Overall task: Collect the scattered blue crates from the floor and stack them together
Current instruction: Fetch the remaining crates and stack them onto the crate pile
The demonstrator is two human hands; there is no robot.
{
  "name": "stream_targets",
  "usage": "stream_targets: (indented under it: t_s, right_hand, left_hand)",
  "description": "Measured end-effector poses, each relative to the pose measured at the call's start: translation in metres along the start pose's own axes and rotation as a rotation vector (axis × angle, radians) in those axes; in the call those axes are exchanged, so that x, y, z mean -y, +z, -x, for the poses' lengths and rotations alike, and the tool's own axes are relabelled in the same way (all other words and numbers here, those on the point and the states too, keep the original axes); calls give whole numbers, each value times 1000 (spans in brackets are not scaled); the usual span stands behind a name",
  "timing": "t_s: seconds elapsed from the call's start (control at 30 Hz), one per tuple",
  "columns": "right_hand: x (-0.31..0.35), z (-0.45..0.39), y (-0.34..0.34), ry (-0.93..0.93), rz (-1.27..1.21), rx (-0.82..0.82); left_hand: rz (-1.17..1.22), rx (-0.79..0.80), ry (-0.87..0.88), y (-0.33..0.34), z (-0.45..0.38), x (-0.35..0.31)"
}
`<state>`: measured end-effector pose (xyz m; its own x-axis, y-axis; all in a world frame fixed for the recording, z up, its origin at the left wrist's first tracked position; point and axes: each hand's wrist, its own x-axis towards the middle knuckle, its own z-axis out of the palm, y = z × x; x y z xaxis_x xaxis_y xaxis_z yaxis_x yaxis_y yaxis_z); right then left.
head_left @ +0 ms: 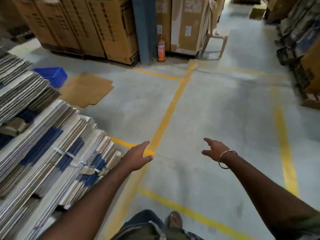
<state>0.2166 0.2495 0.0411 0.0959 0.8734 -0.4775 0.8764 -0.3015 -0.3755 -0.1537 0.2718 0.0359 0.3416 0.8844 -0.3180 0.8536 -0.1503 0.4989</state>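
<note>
One blue plastic crate [52,76] sits on the grey concrete floor [216,110] in the upper left of the frame, partly hidden behind slanting stacks of flattened cardboard [43,135] and just beside a flat brown cardboard sheet [86,90]. Both bare hands reach forward at the lower centre, well apart from the crate: the left hand [138,155] has relaxed fingers and holds nothing; the right hand [213,149], with a metal bangle [225,159] at its wrist, has loosely spread fingers and is empty.
</note>
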Motion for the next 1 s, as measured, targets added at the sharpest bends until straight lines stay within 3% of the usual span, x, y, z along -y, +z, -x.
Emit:
stream_targets:
  t_s: [0.37, 0.67, 1.0]
  right_hand:
    - [126, -230, -61, -145, 133, 34]
    - [272, -402, -106, -278, 119, 87]
    - [377, -618, -141, -416, 178, 185]
  left_hand:
    - [33, -187, -191, -91, -205, 91]
    - [145, -204, -396, -173, -341, 157]
    - [273, -244, -570, -262, -488, 223]
